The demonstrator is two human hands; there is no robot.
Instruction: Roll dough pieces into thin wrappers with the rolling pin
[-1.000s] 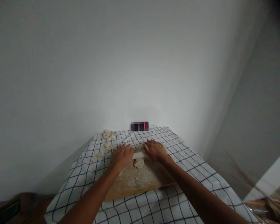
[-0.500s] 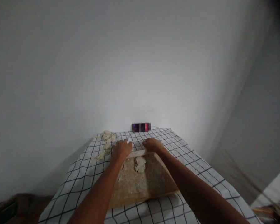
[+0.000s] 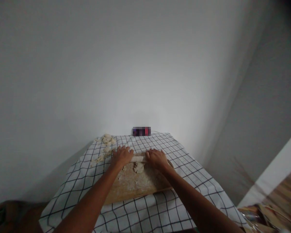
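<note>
A pale rolling pin point(image 3: 138, 159) lies crosswise over the far part of a floury wooden board point(image 3: 133, 186). My left hand point(image 3: 122, 156) is closed over its left end and my right hand point(image 3: 157, 158) over its right end. Just on the near side of the pin, a flattened piece of dough point(image 3: 139, 167) rests on the board, with small scraps around it. How far the dough reaches under the pin is hidden.
A white checked cloth point(image 3: 160, 208) covers the table. Several dough pieces point(image 3: 107, 139) lie at its far left. By the wall stands a small dark blurred-out object point(image 3: 142, 131). Assorted items point(image 3: 254, 215) sit low at the right, beyond the table edge.
My right hand has come down from a raised fist to wrap over the rolling pin. My left hand stays on its end. The whole view has shifted a little.
</note>
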